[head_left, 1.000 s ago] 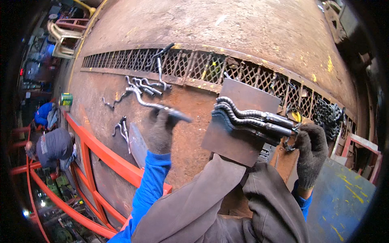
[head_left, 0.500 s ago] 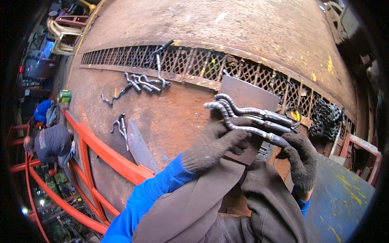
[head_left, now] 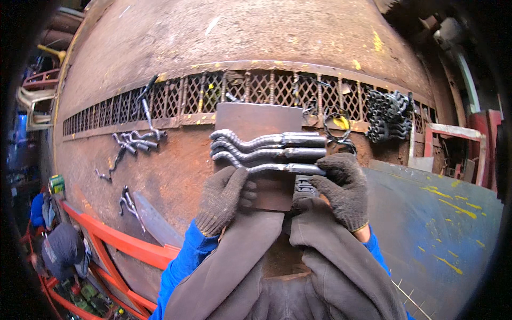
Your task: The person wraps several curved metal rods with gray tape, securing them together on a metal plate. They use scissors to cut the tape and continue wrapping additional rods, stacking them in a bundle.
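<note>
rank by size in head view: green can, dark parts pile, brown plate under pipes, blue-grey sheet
1. Blue-grey sheet
2. Brown plate
3. Dark parts pile
4. Green can

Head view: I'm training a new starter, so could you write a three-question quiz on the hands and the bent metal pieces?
1. True or false: the left hand is bare.
2. The bent metal pieces lie on:
A) a wooden crate
B) a brown plate
C) a white cloth
3. Which hand is at the straight end of the nearest bent piece?

Key:
1. False; it wears a dark glove.
2. B
3. The right hand
</note>
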Demonstrator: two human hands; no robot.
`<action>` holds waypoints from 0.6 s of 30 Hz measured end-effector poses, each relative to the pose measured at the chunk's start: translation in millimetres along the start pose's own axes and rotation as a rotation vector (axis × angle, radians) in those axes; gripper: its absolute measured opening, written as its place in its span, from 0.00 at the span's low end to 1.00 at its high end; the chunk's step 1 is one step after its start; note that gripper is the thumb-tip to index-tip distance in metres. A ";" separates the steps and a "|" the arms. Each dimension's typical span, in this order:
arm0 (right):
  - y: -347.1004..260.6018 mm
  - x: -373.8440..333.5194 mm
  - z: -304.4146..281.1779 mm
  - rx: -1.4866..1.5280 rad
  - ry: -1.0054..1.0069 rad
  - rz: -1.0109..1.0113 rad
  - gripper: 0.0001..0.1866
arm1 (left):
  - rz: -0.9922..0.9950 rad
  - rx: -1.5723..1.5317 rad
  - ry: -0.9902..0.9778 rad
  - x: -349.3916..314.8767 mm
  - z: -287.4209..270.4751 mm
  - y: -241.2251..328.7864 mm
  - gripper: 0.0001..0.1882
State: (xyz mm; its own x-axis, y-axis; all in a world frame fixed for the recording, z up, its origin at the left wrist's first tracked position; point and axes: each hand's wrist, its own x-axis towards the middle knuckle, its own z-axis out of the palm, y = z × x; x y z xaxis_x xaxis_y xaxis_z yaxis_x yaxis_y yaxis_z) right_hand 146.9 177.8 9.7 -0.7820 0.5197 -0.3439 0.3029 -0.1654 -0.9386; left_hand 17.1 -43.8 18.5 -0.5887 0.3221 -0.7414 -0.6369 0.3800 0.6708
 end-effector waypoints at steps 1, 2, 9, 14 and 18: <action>1.8 -0.7 2.1 -0.015 0.029 -0.017 0.18 | -0.002 0.015 0.016 1.3 -0.2 -2.7 0.14; 0.5 -1.4 5.2 -0.031 0.057 -0.034 0.18 | 0.018 0.016 0.038 1.8 -0.7 -6.2 0.14; 26.4 7.1 1.6 -0.337 0.197 -0.575 0.20 | 0.142 0.199 0.146 -4.0 6.0 -3.4 0.13; 34.4 12.7 -1.7 -0.389 0.165 -0.736 0.19 | 0.197 0.139 0.169 -2.4 4.9 -9.9 0.12; 33.4 17.6 -0.5 -0.353 0.172 -0.777 0.17 | 0.243 0.183 0.210 -0.3 3.7 -12.3 0.12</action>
State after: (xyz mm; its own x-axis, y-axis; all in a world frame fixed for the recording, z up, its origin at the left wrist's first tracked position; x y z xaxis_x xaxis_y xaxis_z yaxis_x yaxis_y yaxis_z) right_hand 143.5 181.8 -27.7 -0.7527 0.5016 0.4265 -0.1093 0.5435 -0.8322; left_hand 26.9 -45.4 10.3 -0.8134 0.2443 -0.5279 -0.3774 0.4689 0.7986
